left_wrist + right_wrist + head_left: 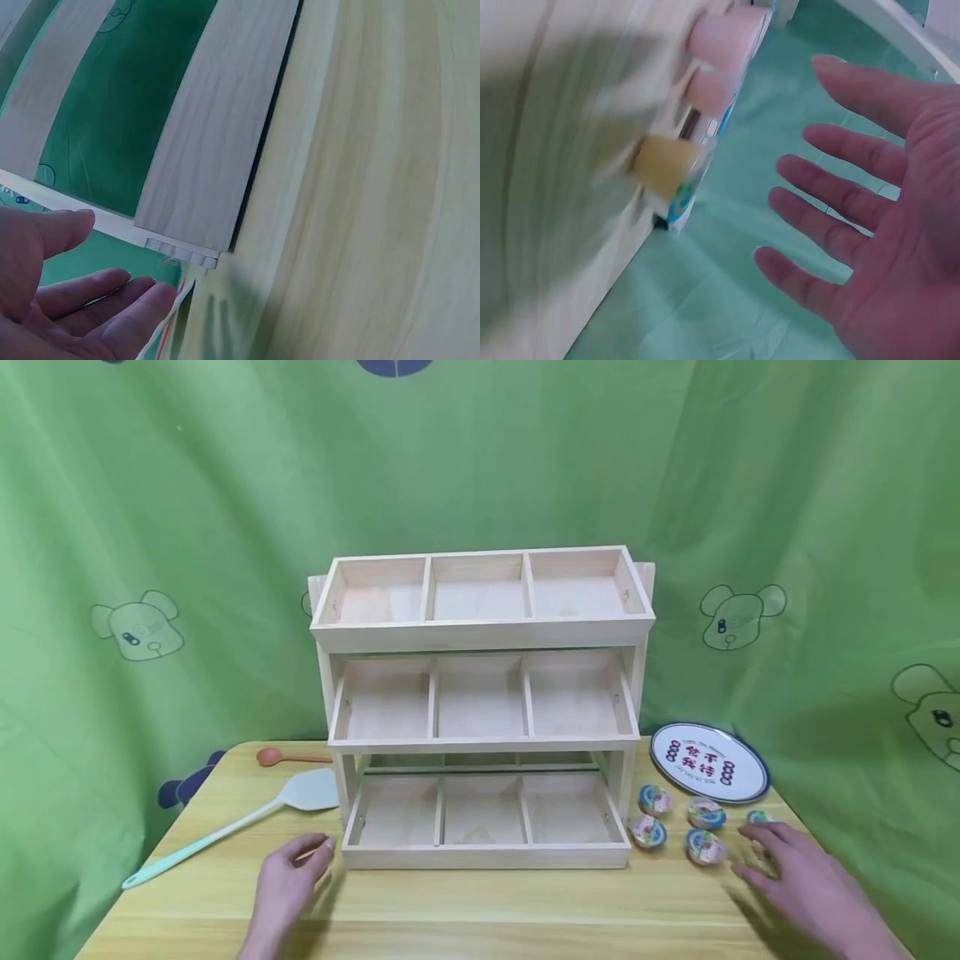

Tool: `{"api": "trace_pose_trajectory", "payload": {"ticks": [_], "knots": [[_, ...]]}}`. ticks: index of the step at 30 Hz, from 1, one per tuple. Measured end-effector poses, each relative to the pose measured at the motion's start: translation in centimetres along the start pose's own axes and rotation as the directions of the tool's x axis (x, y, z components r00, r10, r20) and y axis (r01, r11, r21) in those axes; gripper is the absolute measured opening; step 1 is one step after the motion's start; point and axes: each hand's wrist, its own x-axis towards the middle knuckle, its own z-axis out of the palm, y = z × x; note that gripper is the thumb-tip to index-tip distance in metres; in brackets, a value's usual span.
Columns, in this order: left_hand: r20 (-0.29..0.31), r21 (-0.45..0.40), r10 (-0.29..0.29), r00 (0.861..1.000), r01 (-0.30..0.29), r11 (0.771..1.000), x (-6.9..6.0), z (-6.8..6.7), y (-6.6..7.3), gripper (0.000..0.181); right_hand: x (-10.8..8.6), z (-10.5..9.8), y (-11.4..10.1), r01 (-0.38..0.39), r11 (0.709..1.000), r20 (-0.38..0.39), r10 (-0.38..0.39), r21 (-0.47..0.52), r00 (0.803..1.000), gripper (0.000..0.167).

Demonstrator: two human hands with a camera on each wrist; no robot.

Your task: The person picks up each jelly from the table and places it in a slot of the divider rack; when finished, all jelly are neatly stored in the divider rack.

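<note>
A pale wooden rack (486,862) with three tiers, each split into three compartments, stands mid-table. My left hand (291,881) hovers by its lower left corner, holding nothing; in the left wrist view the thumb and fingers (135,322) are apart near the rack's edge. On the right, my right hand (806,881) reaches beside several small sealed jelly cups (705,847). Its fingers (840,214) are spread and hold nothing. One cup (761,817) is partly hidden behind that hand. The right wrist view shows a yellowish cup (666,165) and pink ones, blurred and apart from the fingers.
A white oval plate (708,762) with a dark rim and red characters lies at the back right. On the left lie a spatula (307,789) with a long mint handle and a reddish spoon (270,757). A green curtain (480,460) hangs behind the table (480,918).
</note>
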Motion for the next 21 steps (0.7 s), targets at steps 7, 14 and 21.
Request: {"api": "trace_pose_trajectory", "payload": {"ticks": [7,14,21], "knots": [[-0.005,-0.046,-0.017,1.000,0.016,0.999,0.5,0.8,-0.4,0.044,-0.7,0.5,2.0,-0.061,0.998,0.055,0.061,-0.009,0.997,0.066],[-0.014,-0.066,-0.021,1.000,0.020,0.998,0.7,1.4,-0.6,0.034,-0.6,1.4,3.1,-0.055,0.998,0.023,0.056,-0.037,0.998,0.063],[-0.004,-0.119,-0.041,0.999,0.040,0.992,0.8,1.8,-0.5,0.028,-0.4,2.2,3.5,-0.041,0.999,0.033,0.042,-0.029,0.999,0.060]]}}
